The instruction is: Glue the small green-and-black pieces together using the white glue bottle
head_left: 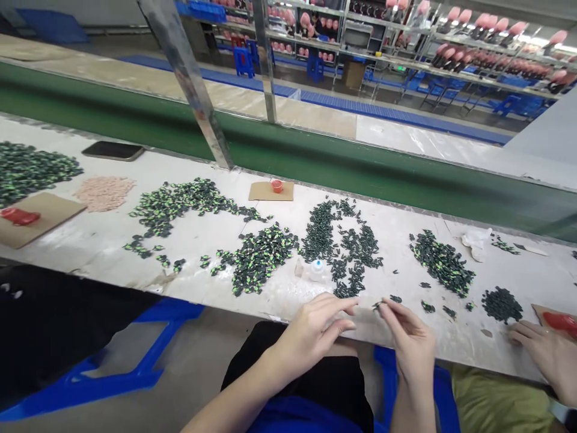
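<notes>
My left hand point(315, 325) is over the near edge of the table, thumb and forefinger stretched out and apart with nothing visible between them. To its right, my right hand point(410, 334) pinches a small dark piece point(377, 305) between thumb and fingertips. A similar loose piece point(395, 299) lies just beyond those fingertips. Past my left hand spreads a pile of small dark green pieces point(320, 231). Beside that pile stands a small clear bottle with a blue tip point(318, 269). Left of the bottle is a heap of black pieces with bright green spots point(264, 252).
Other piles of green-and-black pieces point(444, 264) and black bits point(502, 304) lie rightward, near a co-worker's hand point(545, 352). A red-filled small cup point(276, 186) sits on cardboard. A phone point(112, 150) and pinkish bits point(104, 192) lie left. A metal post point(193, 90) rises behind the table.
</notes>
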{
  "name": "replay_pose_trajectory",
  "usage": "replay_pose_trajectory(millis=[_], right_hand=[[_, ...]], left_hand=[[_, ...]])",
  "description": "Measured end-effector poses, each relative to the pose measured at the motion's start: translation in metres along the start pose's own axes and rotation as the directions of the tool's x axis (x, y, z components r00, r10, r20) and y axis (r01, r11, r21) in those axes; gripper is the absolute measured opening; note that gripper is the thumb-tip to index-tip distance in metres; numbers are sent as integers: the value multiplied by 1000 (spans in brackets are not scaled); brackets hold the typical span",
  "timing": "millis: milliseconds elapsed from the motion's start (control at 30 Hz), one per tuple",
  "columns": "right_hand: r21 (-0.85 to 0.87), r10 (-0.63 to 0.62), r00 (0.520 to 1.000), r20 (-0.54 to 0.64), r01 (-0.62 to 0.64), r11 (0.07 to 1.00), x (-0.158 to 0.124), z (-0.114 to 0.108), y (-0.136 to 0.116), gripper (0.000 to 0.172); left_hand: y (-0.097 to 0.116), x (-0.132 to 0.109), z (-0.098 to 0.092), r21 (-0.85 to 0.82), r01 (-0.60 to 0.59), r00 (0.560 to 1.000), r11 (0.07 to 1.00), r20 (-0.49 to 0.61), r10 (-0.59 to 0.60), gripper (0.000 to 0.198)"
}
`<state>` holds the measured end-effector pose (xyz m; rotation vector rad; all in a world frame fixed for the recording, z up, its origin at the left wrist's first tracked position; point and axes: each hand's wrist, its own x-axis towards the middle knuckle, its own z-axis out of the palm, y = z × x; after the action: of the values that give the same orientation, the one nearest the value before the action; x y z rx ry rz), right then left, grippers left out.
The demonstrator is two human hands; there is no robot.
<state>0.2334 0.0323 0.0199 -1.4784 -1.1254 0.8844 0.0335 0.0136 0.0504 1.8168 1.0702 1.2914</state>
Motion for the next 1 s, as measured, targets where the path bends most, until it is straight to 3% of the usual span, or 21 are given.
replay_pose_trajectory(millis=[67, 133, 233, 300, 367, 467, 533, 633, 733, 833, 933, 1000], right_hand=[[-86, -5, 979, -201, -12, 996, 12, -12, 9, 32], [-228, -35, 946, -323, -41, 973, 20, -21, 14, 41], [-463, -194, 902, -386, -7, 886, 23, -21, 12, 48], [-537, -316, 874, -369, 76, 840, 19, -10, 7, 49], [-561, -399, 876, -270, 194, 805, 15, 11, 1, 48], [-550, -440, 897, 32, 384, 742, 9, 49, -2, 43], [-524, -477, 862, 172, 490, 697, 7, 75, 1, 46], [-495, -499, 817, 288, 574, 653, 8, 104, 8, 52], [-471, -484, 819, 308, 574, 670, 10, 117, 11, 35], [-347, -437, 846, 305, 526, 777, 9, 114, 6, 25], [-115, -299, 889, 347, 357, 927, 2, 101, 0, 26], [27, -207, 910, 360, 212, 977, -4, 90, -1, 27]], left_hand=[[-6, -3, -15, 68, -4, 995, 998, -97, 11, 25], [-16, -7, -33, 190, 30, 972, 981, -235, 16, 16], [-40, -8, -58, 375, 179, 920, 910, -391, -19, 15], [-57, -4, -69, 483, 236, 910, 843, -414, -17, 17], [-73, 5, -73, 577, 220, 936, 787, -352, -3, 21], [-89, 25, -72, 692, 149, 985, 706, -169, -41, 25], [-95, 37, -70, 756, 86, 995, 649, -32, -94, 33], [-100, 48, -69, 796, 16, 983, 605, 97, -153, 34], [-103, 49, -70, 815, 9, 967, 579, 140, -212, 26], [-105, 46, -72, 835, -15, 962, 550, 162, -220, 15], [-105, 38, -72, 828, -71, 958, 557, 211, -192, 9], [-105, 31, -71, 814, -92, 959, 574, 227, -168, 8]])
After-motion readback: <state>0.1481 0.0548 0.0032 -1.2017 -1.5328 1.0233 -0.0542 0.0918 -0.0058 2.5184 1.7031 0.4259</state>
